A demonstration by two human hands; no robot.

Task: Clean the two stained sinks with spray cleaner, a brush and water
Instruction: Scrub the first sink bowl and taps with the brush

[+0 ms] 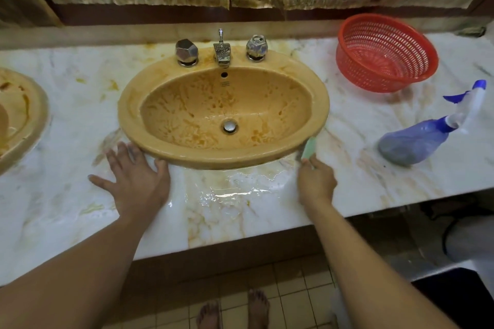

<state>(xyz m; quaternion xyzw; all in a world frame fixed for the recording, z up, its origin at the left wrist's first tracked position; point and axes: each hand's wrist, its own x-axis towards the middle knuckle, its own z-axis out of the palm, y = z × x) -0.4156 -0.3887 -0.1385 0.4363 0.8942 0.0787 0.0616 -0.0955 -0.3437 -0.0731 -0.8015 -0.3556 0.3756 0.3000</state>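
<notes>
The left hand [133, 179] lies flat on the wet counter [66, 195] with its fingers spread wide, and the fingertips [123, 145] touch the front rim of the yellow stained sink [227, 160]. The right hand [316, 181] is curled round a green brush [309, 147], a bit blurry, whose end is against the sink's rim on the right side. The blue spray bottle [417, 141] sits on the counter well off to the right, near a red basket [385, 53], and the other stained sink [18, 115] peeks in at the left edge.
</notes>
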